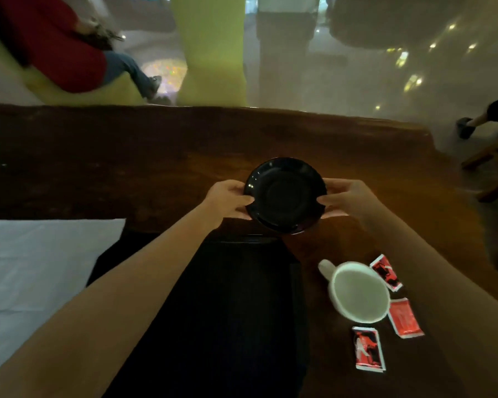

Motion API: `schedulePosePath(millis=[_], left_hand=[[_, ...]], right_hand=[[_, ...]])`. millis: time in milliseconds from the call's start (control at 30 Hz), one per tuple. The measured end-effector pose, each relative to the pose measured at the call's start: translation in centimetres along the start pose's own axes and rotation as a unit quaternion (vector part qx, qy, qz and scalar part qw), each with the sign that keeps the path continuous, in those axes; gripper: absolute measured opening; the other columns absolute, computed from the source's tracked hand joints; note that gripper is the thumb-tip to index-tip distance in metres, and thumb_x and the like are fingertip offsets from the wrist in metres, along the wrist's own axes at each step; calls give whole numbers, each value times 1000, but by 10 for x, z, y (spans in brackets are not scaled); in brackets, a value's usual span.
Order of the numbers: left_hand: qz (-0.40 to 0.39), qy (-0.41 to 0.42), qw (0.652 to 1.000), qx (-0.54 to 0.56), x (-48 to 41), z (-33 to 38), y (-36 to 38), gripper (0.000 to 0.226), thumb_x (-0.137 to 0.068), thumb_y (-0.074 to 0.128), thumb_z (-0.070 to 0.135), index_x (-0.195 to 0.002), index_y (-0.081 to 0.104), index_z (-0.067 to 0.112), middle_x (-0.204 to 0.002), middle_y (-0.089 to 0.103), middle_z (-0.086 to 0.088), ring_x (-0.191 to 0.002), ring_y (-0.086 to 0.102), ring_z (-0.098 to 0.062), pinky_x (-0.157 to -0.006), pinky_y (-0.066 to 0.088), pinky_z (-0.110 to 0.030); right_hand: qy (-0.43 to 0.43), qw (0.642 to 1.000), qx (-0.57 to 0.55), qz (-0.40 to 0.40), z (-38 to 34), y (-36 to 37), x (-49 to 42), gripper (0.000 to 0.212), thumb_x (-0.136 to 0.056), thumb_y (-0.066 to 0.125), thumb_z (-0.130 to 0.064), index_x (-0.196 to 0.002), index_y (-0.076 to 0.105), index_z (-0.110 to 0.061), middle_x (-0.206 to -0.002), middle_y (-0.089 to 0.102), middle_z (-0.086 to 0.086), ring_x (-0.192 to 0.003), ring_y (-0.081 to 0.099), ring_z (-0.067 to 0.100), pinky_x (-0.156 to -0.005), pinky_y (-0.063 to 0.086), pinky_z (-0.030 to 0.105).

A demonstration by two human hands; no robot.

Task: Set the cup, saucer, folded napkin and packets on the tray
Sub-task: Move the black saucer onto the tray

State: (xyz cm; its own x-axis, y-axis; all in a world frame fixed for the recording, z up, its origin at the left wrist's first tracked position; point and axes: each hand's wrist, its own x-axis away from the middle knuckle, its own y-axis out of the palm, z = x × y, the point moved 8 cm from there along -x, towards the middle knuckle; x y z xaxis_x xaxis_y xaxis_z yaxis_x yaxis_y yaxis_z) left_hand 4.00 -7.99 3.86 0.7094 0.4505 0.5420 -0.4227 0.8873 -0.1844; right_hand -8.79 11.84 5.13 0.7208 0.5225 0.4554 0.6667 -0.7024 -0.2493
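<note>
Both my left hand (227, 201) and right hand (346, 201) grip the black saucer (285, 195) by its rim, just beyond the black tray (227, 311).

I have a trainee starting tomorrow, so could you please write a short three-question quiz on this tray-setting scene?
1. True or false: both hands hold the saucer.
2. How many packets lie near the cup?
3. Multiple choice: where is the cup? A) on the saucer B) on the table, right of the tray C) on the napkin

Key
1. True: the left hand and right hand grip opposite edges.
2. Three, in red.
3. B
</note>
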Motion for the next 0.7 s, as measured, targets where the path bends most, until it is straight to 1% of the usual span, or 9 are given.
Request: schedulePosePath(millis=[67, 133, 200, 267, 400, 500, 567, 700], left_hand=[[6, 1, 999, 36, 25, -14, -31, 29, -83, 60, -1, -110, 57, 11, -104, 62, -5, -88, 66, -20, -63, 60, -31], [19, 1, 998, 57, 51, -31, -63, 28, -84, 60, 2, -109, 57, 13, -108, 63, -7, -92, 66, -21, -69, 58, -33], [34, -2, 995, 92, 76, -50, -93, 25, -85, 60, 4, -108, 58, 13, -108, 63, -8, -91, 66, -20, -68, 57, -32], [51, -7, 990, 130, 99, -72, -122, 19, -86, 60, 7, -103, 59, 14, -108, 64, -8, -89, 66, -20, -69, 57, -32], [112, -23, 973, 199, 135, -119, -169, 13, -87, 59, 11, -99, 63, 16, -99, 67, -7, -85, 66, -20, -74, 57, -36], [157, -44, 956, 242, 150, -155, -194, 23, -86, 61, 13, -109, 63, 13, -105, 68, -10, -91, 66, -24, -77, 56, -37], [179, -61, 944, 270, 155, -176, -204, 31, -86, 61, 12, -117, 60, 10, -105, 67, -11, -93, 65, -25, -76, 56, -36], [206, -113, 915, 329, 160, -205, -203, 32, -88, 55, 3, -119, 58, 8, -89, 63, -4, -81, 60, -18, -71, 50, -31]], right_hand=[[-1, 999, -9, -31, -9, 29, 11, 50, -82, 60, 5, -128, 56, -15, -121, 64, 9, -96, 68, 25, -66, 59, 28], [0, 998, -9, -65, -18, 63, 21, 49, -83, 60, 3, -128, 56, -15, -121, 64, 7, -97, 68, 24, -65, 58, 27], [8, 996, -14, -89, -25, 98, 30, 48, -82, 59, 4, -126, 57, -15, -119, 64, 7, -96, 68, 24, -68, 57, 29], [16, 995, -16, -102, -28, 133, 38, 48, -81, 60, 4, -125, 58, -15, -118, 65, 7, -96, 68, 25, -75, 58, 34], [29, 991, -12, -127, -25, 198, 50, 46, -80, 61, 4, -122, 59, -16, -116, 66, 6, -93, 70, 25, -82, 57, 40], [43, 989, -26, -136, -15, 240, 57, 46, -81, 61, 4, -123, 58, -14, -116, 66, 8, -95, 69, 25, -82, 57, 40], [55, 989, -32, -134, -4, 263, 60, 45, -82, 60, 4, -124, 57, -11, -114, 66, 10, -95, 68, 26, -80, 58, 39], [93, 988, -32, -117, 22, 290, 63, 42, -82, 60, 5, -122, 58, -8, -106, 68, 13, -92, 68, 27, -73, 58, 37]])
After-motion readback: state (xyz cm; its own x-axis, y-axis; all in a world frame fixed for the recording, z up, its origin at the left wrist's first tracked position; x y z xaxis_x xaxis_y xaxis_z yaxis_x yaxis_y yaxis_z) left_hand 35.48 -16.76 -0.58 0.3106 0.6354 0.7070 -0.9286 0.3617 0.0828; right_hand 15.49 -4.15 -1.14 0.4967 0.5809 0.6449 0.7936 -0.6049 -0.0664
